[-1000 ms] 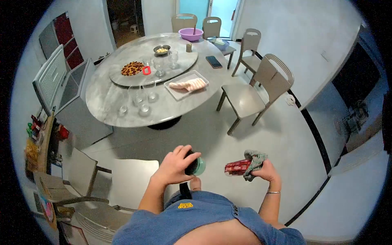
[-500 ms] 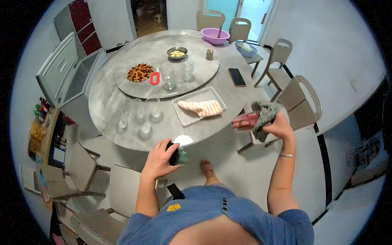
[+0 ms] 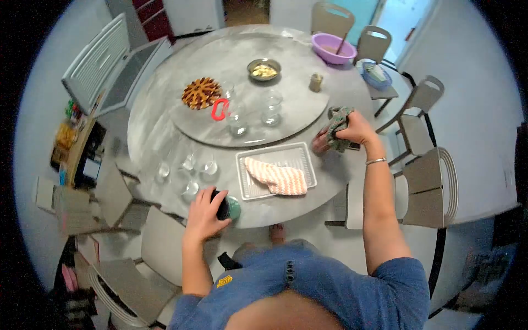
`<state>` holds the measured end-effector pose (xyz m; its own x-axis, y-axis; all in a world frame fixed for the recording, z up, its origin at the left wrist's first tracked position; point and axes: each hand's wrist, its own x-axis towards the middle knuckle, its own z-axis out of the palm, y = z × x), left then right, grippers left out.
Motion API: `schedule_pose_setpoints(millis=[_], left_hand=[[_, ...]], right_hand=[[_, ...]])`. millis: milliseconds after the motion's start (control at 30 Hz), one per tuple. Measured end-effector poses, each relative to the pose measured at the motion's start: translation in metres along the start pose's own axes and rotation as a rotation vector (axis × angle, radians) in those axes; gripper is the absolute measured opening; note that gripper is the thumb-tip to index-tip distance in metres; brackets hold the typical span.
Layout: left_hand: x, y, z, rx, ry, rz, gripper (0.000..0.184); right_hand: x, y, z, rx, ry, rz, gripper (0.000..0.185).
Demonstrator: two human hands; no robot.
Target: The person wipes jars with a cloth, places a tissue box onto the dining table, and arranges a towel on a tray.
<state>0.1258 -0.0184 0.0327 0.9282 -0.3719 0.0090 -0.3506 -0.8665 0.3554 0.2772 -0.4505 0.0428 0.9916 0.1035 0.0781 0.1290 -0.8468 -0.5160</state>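
The left hand [image 3: 204, 216] curls round a dark-ended green container [image 3: 234, 208] at the near edge of the counter [image 3: 264, 213]; the right hand [image 3: 358, 131] grips a reddish container [image 3: 320, 142] through grey cloth [image 3: 340, 122]. Slow, level handling suits both: clear glasses [image 3: 191, 188] crowd the left, and a tray [image 3: 240, 177] lies between.

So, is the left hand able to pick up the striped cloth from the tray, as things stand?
Probably not: the left hand is occupied by a green container. The striped cloth lies uncovered on the tray nearby, so the way looks free once that hand is empty.
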Motion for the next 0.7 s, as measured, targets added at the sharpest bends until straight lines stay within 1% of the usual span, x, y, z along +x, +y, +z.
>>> schedule_pose_setpoints(millis=[33,67,133,200,233,267,333,367,400,467,500,533,600,633,667,700], left_hand=[[0.003,0.001,-0.001,0.001,0.023,0.013,0.068],[0.006,0.002,-0.002,0.001,0.016,-0.030,0.068],[0.010,0.001,-0.004,-0.026,-0.006,0.003,0.069],[0.012,-0.001,-0.004,-0.041,0.007,-0.039,0.070],[0.013,-0.003,-0.003,-0.056,0.030,-0.037,0.071],[0.013,-0.005,-0.002,-0.055,0.029,-0.056,0.071],[0.013,-0.010,0.002,-0.100,0.062,-0.010,0.074],[0.009,-0.015,0.004,-0.122,0.139,0.038,0.076],[0.008,-0.016,0.006,-0.124,0.140,0.033,0.076],[0.007,-0.016,0.009,-0.127,0.212,0.046,0.078],[0.004,-0.018,0.011,-0.143,0.234,0.066,0.085],[0.000,-0.021,0.018,-0.143,0.234,0.065,0.085],[-0.010,-0.029,0.041,-0.303,0.473,0.059,0.094],[-0.014,-0.036,0.058,-0.361,0.513,0.039,0.110],[-0.018,-0.037,0.064,-0.364,0.512,0.037,0.110],[-0.019,-0.037,0.069,-0.473,0.482,-0.087,0.114]], right_hand=[[0.009,0.007,0.002,-0.020,-0.009,0.019,0.049],[0.017,-0.001,0.004,-0.040,-0.021,0.035,0.048],[0.023,-0.026,-0.009,-0.048,-0.104,0.111,0.050],[0.034,-0.024,-0.003,-0.170,-0.080,0.162,0.050],[0.035,-0.029,0.000,-0.249,-0.021,0.132,0.051],[0.036,-0.030,0.005,-0.244,-0.034,0.120,0.051],[0.037,-0.028,0.010,-0.311,0.068,0.076,0.049],[0.034,-0.032,0.009,-0.102,0.061,-0.057,0.046],[0.032,-0.030,0.010,-0.103,0.056,-0.060,0.046],[0.028,-0.027,0.013,-0.140,0.127,-0.035,0.044],[0.029,-0.017,0.016,-0.151,0.146,-0.003,0.041],[0.033,0.004,0.022,-0.151,0.146,-0.004,0.041],[0.041,0.035,0.030,-0.035,0.219,-0.071,0.037],[0.034,0.015,0.029,0.047,0.286,-0.111,0.031],[0.033,0.012,0.031,0.044,0.283,-0.111,0.031],[0.033,0.010,0.033,0.032,0.324,-0.109,0.030]])
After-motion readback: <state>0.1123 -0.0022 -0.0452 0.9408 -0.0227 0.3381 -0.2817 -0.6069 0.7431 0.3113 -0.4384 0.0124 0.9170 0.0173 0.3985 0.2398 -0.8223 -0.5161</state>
